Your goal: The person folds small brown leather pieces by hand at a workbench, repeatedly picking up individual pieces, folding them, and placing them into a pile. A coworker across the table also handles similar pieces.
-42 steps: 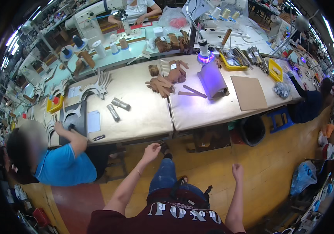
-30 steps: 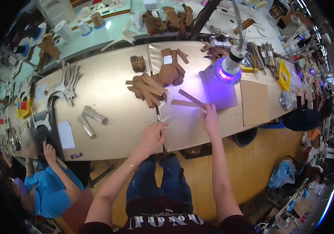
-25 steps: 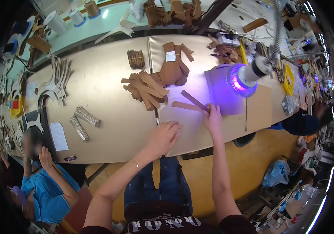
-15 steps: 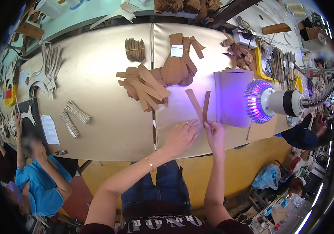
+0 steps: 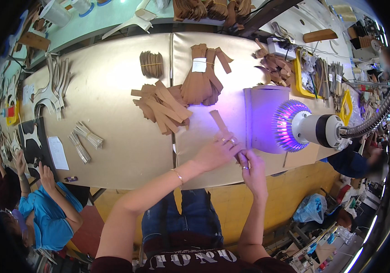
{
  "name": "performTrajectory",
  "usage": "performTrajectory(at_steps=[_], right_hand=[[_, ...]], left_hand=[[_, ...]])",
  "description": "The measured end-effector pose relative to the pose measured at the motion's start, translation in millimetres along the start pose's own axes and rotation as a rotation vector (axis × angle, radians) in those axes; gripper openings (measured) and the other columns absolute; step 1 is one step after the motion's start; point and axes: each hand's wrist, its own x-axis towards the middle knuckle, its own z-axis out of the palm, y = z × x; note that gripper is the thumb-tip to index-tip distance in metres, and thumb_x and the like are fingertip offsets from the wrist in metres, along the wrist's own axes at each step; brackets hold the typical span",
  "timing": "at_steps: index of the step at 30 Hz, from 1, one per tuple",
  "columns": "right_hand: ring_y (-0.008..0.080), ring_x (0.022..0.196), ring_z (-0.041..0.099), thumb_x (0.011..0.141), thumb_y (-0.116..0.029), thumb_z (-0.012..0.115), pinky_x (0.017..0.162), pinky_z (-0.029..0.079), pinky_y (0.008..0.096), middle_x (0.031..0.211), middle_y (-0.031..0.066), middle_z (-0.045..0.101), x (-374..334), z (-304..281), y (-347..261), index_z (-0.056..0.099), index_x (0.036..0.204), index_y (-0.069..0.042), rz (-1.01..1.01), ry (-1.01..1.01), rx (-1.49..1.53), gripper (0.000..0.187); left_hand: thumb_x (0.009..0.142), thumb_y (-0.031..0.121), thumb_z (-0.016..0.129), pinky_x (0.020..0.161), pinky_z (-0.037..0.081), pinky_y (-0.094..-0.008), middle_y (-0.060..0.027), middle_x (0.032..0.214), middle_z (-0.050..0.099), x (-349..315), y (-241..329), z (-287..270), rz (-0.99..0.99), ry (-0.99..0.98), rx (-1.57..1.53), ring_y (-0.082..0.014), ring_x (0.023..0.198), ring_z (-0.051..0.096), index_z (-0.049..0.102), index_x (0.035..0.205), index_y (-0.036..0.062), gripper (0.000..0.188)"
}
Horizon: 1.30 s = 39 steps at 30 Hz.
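Note:
A flat brown leather-like strip (image 5: 218, 120) sticks out from beneath the fingers of my left hand (image 5: 220, 150), pointing away from me over the gold-coloured table. Close beside it, my right hand (image 5: 254, 169) is closed, its fingertips pinching the dark near end of the brown piece. The hands almost touch, and the fingers hide how the strip runs between them. Beyond my left hand lies a loose pile of brown strips (image 5: 163, 108). Past that are a fanned bundle of brown strips (image 5: 201, 82) with a white paper band and a smaller tied bundle (image 5: 151, 64).
To the right, a lamp (image 5: 297, 126) glowing purple hangs over a rolled sheet (image 5: 261, 120). Brown scraps (image 5: 276, 66) and a yellow tray (image 5: 300, 82) stand behind. Pale tied bundles (image 5: 88, 135) and a paper sheet (image 5: 58, 152) lie left, near a co-worker in blue (image 5: 51, 218).
My hands have come together over the strip's near end, now covered by my fingers. The second, darker upright length no longer shows. The whole view has shifted slightly.

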Motion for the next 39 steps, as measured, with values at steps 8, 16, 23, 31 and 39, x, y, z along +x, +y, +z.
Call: performTrajectory(at_steps=[8, 16, 23, 31, 39], right_hand=[[0.0125, 0.064, 0.054, 0.094, -0.014, 0.068, 0.062, 0.045, 0.0295, 0.069, 0.0055, 0.062, 20, 38, 16, 0.064, 0.103, -0.001, 0.142, 0.194, 0.198, 0.017], [0.0256, 0.071, 0.056, 0.090, -0.019, 0.071, 0.066, 0.045, 0.0390, 0.077, 0.0123, 0.059, 16, 75, 23, 0.061, 0.105, -0.002, 0.263, 0.398, -0.094, 0.025], [0.0322, 0.087, 0.058, 0.088, -0.012, 0.071, 0.078, 0.045, 0.0437, 0.087, 0.0145, 0.057, 14, 82, 36, 0.060, 0.097, -0.001, 0.107, 0.460, -0.218, 0.018], [0.0164, 0.073, 0.062, 0.091, -0.010, 0.069, 0.071, 0.048, 0.0292, 0.085, 0.0062, 0.067, 19, 15, 4, 0.060, 0.094, 0.002, 0.151, 0.057, 0.375, 0.015], [0.0227, 0.103, 0.063, 0.085, -0.041, 0.075, 0.085, 0.049, 0.0361, 0.111, 0.0148, 0.066, 154, 45, -56, 0.061, 0.120, 0.001, 0.059, 0.287, 0.334, 0.056]], left_hand=[[0.087, 0.014, 0.054, 0.096, 0.039, -0.0363, -0.0078, 0.105, 0.062, 14, -46, -30, 0.080, -0.064, 0.379, -0.0215, 0.106, 0.056, 0.059, 0.106, 0.0067, 0.021], [0.090, 0.018, 0.052, 0.112, 0.033, -0.0402, -0.0118, 0.116, 0.062, 51, -74, -12, 0.223, -0.240, 0.470, -0.0250, 0.119, 0.054, 0.061, 0.111, 0.0032, 0.027], [0.090, 0.020, 0.053, 0.120, 0.026, -0.0440, -0.0141, 0.134, 0.057, 22, -27, 4, 0.235, -0.053, 0.324, -0.0287, 0.135, 0.045, 0.054, 0.134, 0.0081, 0.045], [0.087, 0.016, 0.060, 0.089, 0.046, -0.0414, -0.0080, 0.089, 0.065, 19, -12, -9, 0.004, -0.116, -0.149, -0.0246, 0.090, 0.065, 0.051, 0.129, 0.0053, 0.044], [0.103, 0.025, 0.050, 0.056, 0.039, -0.0290, 0.0015, 0.071, 0.050, -68, -8, -78, -1.017, 0.256, -1.206, -0.0104, 0.061, 0.047, 0.057, 0.115, 0.0043, 0.025]])
